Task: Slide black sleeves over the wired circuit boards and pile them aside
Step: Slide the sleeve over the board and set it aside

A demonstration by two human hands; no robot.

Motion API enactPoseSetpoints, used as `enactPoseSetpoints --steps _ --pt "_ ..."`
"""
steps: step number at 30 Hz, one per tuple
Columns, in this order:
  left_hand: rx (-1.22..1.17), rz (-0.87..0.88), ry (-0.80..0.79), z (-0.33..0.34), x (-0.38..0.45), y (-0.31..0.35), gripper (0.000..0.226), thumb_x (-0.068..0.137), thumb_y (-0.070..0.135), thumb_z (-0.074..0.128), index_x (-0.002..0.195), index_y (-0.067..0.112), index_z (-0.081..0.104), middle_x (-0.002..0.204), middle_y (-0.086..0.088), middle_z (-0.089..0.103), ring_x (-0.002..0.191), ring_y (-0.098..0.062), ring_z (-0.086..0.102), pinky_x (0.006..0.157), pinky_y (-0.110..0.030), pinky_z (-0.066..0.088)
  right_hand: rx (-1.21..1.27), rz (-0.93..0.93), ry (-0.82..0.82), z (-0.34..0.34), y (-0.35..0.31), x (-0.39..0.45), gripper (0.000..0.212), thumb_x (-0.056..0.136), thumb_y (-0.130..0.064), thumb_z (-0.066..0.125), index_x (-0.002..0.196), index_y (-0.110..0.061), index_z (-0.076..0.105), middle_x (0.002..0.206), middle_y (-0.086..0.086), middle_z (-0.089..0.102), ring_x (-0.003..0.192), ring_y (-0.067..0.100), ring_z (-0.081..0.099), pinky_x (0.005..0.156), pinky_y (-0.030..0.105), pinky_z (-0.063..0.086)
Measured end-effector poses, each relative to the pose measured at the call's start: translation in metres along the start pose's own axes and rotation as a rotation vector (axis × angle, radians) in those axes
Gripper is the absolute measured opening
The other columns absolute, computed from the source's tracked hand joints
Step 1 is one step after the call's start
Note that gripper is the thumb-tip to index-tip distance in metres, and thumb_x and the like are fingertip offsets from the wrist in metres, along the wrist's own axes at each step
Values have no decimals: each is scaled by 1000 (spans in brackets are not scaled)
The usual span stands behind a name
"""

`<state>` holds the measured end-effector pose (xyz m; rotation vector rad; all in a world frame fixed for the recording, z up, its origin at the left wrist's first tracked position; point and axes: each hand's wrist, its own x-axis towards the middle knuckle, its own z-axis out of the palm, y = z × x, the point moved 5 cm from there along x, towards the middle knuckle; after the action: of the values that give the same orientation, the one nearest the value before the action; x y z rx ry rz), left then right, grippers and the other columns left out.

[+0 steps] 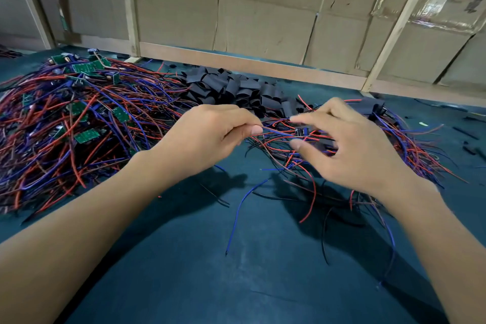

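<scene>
- The left hand (210, 129) pinches a bundle of red and blue wires (278, 133) between thumb and curled fingers (234, 116), above the middle of the worktop (200, 258).
- The wires run right from that pinch to a small dark part (301, 131) lying between the right thumb and forefinger.
- The right hand (352, 147) is spread, with its fingers loosely bent; thumb tip and forefinger tip sit just beside the dark part, and I cannot tell whether they touch it.
- Motion blur hides whether the dark part is a bare board or one already in a sleeve.
- Loose black sleeves (236, 89) lie heaped near the far edge, just beyond both hands.
- Bare green boards (86, 135) with their wires fill a big tangle at the left edge, cut off by the frame.
- A smaller pile (410, 144) of wires with dark ends lies toward the right edge, partly hidden behind the right hand.
- Stray wire ends trail toward the near edge under the right forearm.
- A wooden rail (236, 63) and cardboard wall (263, 13) close off the far edge.
- Bare dark green mat shows between the forearms toward the near edge.
</scene>
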<state>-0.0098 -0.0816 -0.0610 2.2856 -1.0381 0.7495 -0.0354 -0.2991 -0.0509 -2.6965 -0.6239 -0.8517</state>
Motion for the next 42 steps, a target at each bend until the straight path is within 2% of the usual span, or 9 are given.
enactPoseSetpoints --steps 2,5,11,15,21,25,31,35,42 --pt "-22 37 -7 3 -1 6 19 103 27 59 108 16 73 89 10 65 79 -14 61 73 -37 52 6 -4 -15 2 -6 -1 48 90 -63 61 129 -37 66 116 -15 61 90 4 61 77 35 54" --pt "-49 59 -62 14 -3 16 18 104 27 56 108 15 69 97 5 67 85 -19 64 74 -40 52 242 -120 -87 12 -18 0 23 95 -37 69 108 -21 78 98 -6 74 87 12 68 79 36 53" --pt "30 -65 -109 -5 12 -17 38 104 48 41 92 24 67 63 6 56 59 -7 53 60 -30 44 912 334 -335 34 -7 1 16 100 -12 63 89 -10 74 54 -7 54 42 7 42 43 19 35" --pt "-21 -445 -113 -8 43 -87 42 104 50 41 86 27 71 65 -8 60 61 -18 59 59 -24 43 817 269 -226 27 -5 5 19 103 -17 59 98 -15 77 47 -21 51 43 -1 46 46 6 35" --pt "324 -539 -591 48 55 -130 47 98 46 57 128 10 56 127 -16 61 120 -34 55 95 -37 44 718 307 -149 28 -1 4 23 105 -18 56 87 -22 71 56 -9 59 46 1 47 52 10 37" --pt "339 -530 -605 58 60 -139 48 93 50 64 117 9 66 115 -14 68 106 -34 61 90 -38 51 774 351 -126 30 -2 3 24 103 -5 55 89 -15 71 70 2 68 49 13 60 48 25 49" --pt "432 -417 -774 58 64 -139 55 96 55 57 140 24 52 132 -10 59 123 -35 53 96 -42 46 682 337 -59 23 2 4 15 98 -20 69 91 -14 81 47 -20 51 43 1 43 50 8 33" --pt "533 -262 -877 58 60 -137 45 97 52 56 123 16 62 108 -11 64 103 -35 59 88 -48 52 646 352 -70 22 -2 5 21 95 -32 71 80 -20 80 51 -12 53 48 7 38 50 14 32" --pt "757 -133 -849 44 57 -112 45 103 51 45 122 13 59 120 -11 52 110 -37 54 94 -49 47 650 366 -39 16 -4 6 15 93 -32 73 82 -25 81 80 -11 77 81 10 72 78 20 52"
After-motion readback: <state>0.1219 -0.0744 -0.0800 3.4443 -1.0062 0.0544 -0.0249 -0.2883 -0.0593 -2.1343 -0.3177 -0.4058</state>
